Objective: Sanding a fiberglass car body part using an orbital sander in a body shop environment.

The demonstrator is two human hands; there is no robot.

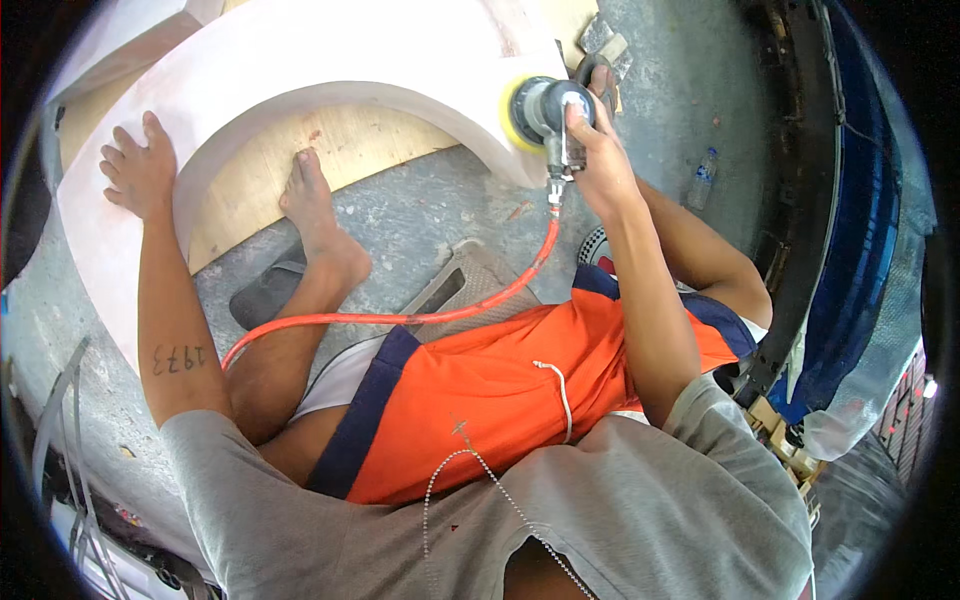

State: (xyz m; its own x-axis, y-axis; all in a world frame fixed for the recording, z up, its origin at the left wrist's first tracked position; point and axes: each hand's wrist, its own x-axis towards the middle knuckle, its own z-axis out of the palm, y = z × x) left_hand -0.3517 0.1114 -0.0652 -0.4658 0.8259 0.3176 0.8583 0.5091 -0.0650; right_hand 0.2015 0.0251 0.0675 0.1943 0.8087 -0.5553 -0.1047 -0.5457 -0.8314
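A large white arch-shaped piece (400, 45) with a smooth, dusty-looking surface curves across the upper left. My left hand (142, 172) lies flat on its left part, fingers spread. At the piece's right end, my right hand (605, 165) is wrapped around an air-powered orbital sander (545, 108). The sander is tipped on its side, its yellow-edged pad facing the white piece and seemingly against it; the contact face is hidden. An orange-red air hose (400, 318) runs from the sander's fitting, bends over my lap and passes behind my left forearm.
Under the arch lies a plywood board (290, 160), with my bare left foot on it. A beige plastic stool (470, 285) and a dark slipper (268, 292) are near my legs. Small blocks (603, 40) and a plastic bottle (703, 178) lie on the concrete floor. Blue sheeting (860, 230) hangs right.
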